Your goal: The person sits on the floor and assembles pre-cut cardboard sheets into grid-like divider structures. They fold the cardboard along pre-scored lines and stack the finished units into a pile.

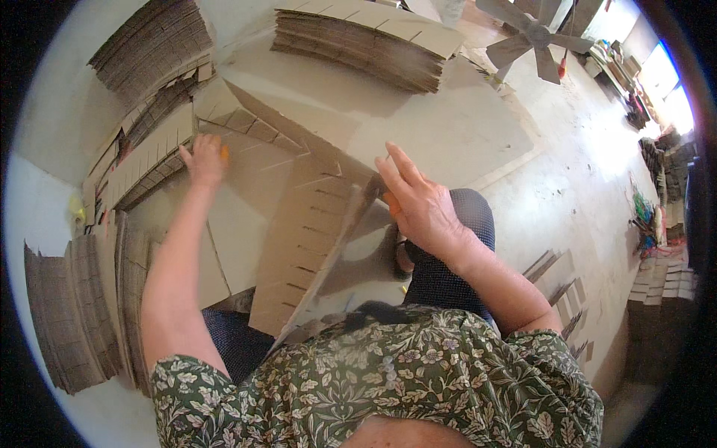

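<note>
My left hand reaches forward to the left, its thumb spread away from the fingers, beside a slotted cardboard strip. An orange cover shows on one of its fingers. Whether the fingertips press on the cardboard is hard to tell. In front of my lap lies a brown cardboard sheet with a row of short slots along it and a folded far part. My right hand is raised over my right knee, fingers stretched out, nothing in it, just right of the sheet's edge. Orange also shows at its fingers.
Stacks of slotted cardboard stand at the far left, at the near left and ahead. A grey fan is at the far right. More cardboard pieces lie on the floor to the right.
</note>
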Available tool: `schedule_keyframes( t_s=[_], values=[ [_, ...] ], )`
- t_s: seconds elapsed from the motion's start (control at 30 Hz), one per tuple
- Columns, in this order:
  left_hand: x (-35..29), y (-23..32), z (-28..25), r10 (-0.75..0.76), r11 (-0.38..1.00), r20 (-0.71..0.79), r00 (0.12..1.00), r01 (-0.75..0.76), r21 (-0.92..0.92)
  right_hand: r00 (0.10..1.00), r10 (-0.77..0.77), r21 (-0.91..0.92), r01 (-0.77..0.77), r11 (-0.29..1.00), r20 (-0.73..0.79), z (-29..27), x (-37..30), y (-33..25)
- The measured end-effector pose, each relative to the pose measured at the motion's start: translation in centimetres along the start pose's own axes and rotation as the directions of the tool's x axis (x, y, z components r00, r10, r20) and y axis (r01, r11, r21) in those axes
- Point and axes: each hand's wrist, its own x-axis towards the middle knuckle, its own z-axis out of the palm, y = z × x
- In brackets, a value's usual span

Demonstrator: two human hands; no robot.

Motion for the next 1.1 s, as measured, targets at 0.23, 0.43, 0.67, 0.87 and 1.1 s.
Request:
schedule_keyframes(
  t_s=[0.23, 0.43, 0.67, 0.87, 1.1],
  values=[
    [-15.1, 8.0, -5.4, 0.077, 0.872, 0.182, 0.980, 0.022, -0.488, 0.975, 0.026, -0.126, 0.002, 0.992, 0.221, -0.3, 1.3, 0.6],
    [-25.5, 6.0, -8.6, -0.178, 0.920, 0.304, 0.936, 0.268, -0.286, 0.987, 0.041, 0.024, -0.045, 0.999, 0.157, 0.2, 0.0, 1.3],
    [-29.2, 1.0, -4.6, -0.280, 0.314, 0.503, 0.818, 0.573, -0.757, 0.999, 0.024, 0.210, -0.029, 0.977, 0.030, 0.6, -1.5, 1.4],
    [-26.8, -8.9, -6.8, -0.205, 0.456, 0.542, 0.815, 0.570, -0.684, 0.998, 0.002, 0.238, 0.013, 0.971, -0.060, 0.6, -2.7, 1.1],
    [-20.7, -8.6, -8.7, -0.145, 0.912, 0.348, 0.926, 0.261, -0.316, 0.999, 0.011, 0.189, -0.020, 0.982, 0.050, 0.4, -3.4, 0.3]
  ],
)
